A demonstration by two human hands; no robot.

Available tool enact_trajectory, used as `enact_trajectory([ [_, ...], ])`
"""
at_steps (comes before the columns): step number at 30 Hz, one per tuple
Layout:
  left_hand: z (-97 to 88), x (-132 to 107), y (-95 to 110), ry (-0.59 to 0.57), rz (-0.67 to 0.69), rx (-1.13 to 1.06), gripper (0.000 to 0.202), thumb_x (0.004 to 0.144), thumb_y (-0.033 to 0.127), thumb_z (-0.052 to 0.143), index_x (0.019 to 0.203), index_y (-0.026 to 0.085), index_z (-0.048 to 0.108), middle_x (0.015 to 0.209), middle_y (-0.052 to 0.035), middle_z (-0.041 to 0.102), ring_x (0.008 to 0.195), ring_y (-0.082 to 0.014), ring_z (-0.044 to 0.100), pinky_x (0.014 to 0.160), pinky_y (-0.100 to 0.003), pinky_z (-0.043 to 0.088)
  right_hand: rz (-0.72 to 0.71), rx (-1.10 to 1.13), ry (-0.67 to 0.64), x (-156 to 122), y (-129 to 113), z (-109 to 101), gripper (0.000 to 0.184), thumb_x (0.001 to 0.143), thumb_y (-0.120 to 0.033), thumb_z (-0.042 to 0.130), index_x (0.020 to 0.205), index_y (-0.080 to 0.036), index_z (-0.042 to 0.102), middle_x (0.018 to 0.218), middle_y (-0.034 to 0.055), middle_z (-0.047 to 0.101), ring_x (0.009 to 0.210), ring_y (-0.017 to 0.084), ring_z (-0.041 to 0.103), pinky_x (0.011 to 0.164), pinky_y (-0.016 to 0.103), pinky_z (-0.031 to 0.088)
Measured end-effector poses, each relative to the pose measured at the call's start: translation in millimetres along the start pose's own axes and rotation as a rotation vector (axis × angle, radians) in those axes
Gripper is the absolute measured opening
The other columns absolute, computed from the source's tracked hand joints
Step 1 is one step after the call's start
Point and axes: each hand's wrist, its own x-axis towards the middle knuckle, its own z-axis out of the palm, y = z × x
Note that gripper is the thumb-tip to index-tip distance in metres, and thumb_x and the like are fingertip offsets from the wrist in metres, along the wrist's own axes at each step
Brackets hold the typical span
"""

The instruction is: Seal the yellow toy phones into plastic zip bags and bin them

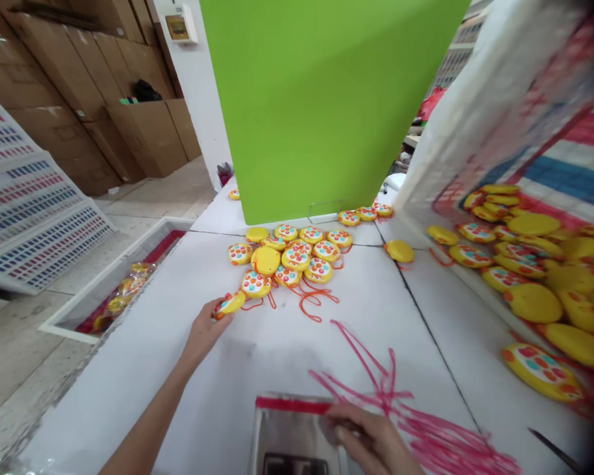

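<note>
My left hand (208,332) is closed round a yellow oval toy (231,303), tilted at the near left of a group of similar toys. These toys (296,257) have white faces with coloured dots, and several trail orange cords (314,300). My right hand (369,437) is at the bottom of the view, its fingers closed at the top right corner of a clear plastic bag (297,429) with a red strip along its upper edge. The bag lies flat on the white table (218,396). A dark rectangle shows at its lower part.
Pink strips (445,435) spread beside my right hand, near a dark pointed tool (554,448). More yellow toys (532,300) heap up at the right. A green panel (327,105) stands behind. Left of the table, a white crate (69,330) holds bagged toys.
</note>
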Motion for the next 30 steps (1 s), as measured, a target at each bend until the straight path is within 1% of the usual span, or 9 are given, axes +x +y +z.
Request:
enact_trajectory([
  [2,5.0,-16.1,5.8,-0.065,-0.075,-0.122,0.057,0.071,0.049,0.057,0.117,0.016,0.050,0.112,-0.0107,0.057,0.095,-0.0254,0.057,0.084,-0.038,0.043,-0.038,0.003,-0.091,17.9,-13.1,22.4,0.024,0.085,-0.035,0.049,0.095,-0.019,0.065,0.087,0.0070,0.068,0.078,0.021,0.063,0.069,0.029,0.050],
  [5,22.9,-40.3,15.1,-0.222,-0.187,-0.344,0.055,0.078,0.054,0.046,0.111,0.011,0.053,0.095,-0.0127,0.065,0.079,-0.0229,0.063,0.068,-0.033,0.048,-0.040,0.087,-0.104,38.2,-19.6,47.2,0.026,0.084,-0.035,0.050,0.098,-0.017,0.063,0.088,0.0079,0.066,0.081,0.021,0.061,0.069,0.030,0.049],
  [8,51.5,-67.7,24.1,-0.381,-0.297,-0.528,0.055,0.084,0.053,0.030,0.104,0.009,0.055,0.080,-0.0146,0.068,0.065,-0.0211,0.064,0.057,-0.030,0.048,0.055,0.321,-0.026,47.3,-14.6,61.0,0.040,0.085,-0.042,0.049,0.115,-0.017,0.054,0.105,0.0125,0.062,0.095,0.025,0.059,0.064,0.031,0.051],
  [11,80.9,-96.3,30.5,-0.495,-0.395,-0.716,0.049,0.086,0.050,0.030,0.099,0.012,0.058,0.080,-0.0131,0.069,0.060,-0.0169,0.062,0.053,-0.026,0.046,0.069,0.482,0.080,47.8,-9.2,66.5,0.038,0.084,-0.043,0.050,0.113,-0.017,0.052,0.108,0.0114,0.062,0.098,0.024,0.058,0.071,0.033,0.051],
  [15,97.4,-126.4,33.7,-0.466,-0.457,-0.860,0.039,0.083,0.048,0.044,0.088,0.013,0.061,0.075,-0.0087,0.068,0.059,-0.0155,0.060,0.053,-0.024,0.045,0.050,0.550,0.272,43.2,-7.8,62.1,0.027,0.079,-0.034,0.055,0.101,-0.018,0.052,0.096,0.0073,0.064,0.090,0.022,0.061,0.076,0.034,0.051],
  [21,87.2,-161.5,15.8,-0.252,0.069,-0.079,0.019,0.083,0.032,0.050,0.088,0.020,0.064,0.088,-0.0063,0.067,0.083,-0.0221,0.061,0.077,-0.035,0.048,-0.017,0.122,0.299,30.4,-13.2,38.0,0.046,0.066,-0.010,0.057,0.110,-0.020,0.050,0.101,0.0050,0.062,0.084,0.018,0.060,0.071,0.029,0.050],
  [25,105.0,-188.2,-8.9,-0.144,0.534,0.298,0.026,0.081,0.019,0.049,0.104,0.018,0.060,0.109,-0.0108,0.062,0.102,-0.0270,0.055,0.086,-0.043,0.047,-0.178,-0.134,0.328,22.2,-15.3,30.3,0.039,0.065,-0.008,0.057,0.103,-0.020,0.056,0.097,0.0062,0.063,0.088,0.021,0.057,0.078,0.034,0.047],
  [27,114.8,-196.2,-15.5,-0.119,0.632,0.443,0.032,0.082,0.017,0.047,0.114,0.016,0.055,0.111,-0.0129,0.060,0.099,-0.0273,0.056,0.082,-0.044,0.049,-0.266,-0.185,0.310,18.4,-13.4,30.7,0.036,0.069,-0.010,0.057,0.103,-0.021,0.057,0.098,0.0068,0.064,0.091,0.022,0.056,0.081,0.037,0.047],
  [30,120.1,-198.0,-14.7,-0.132,0.666,0.534,0.028,0.085,0.014,0.042,0.109,0.016,0.056,0.096,-0.0103,0.063,0.084,-0.0244,0.058,0.072,-0.041,0.051,-0.325,-0.224,0.286,12.8,-8.0,32.8,0.037,0.073,-0.011,0.057,0.109,-0.023,0.055,0.101,0.0067,0.064,0.095,0.022,0.055,0.084,0.038,0.046],
])
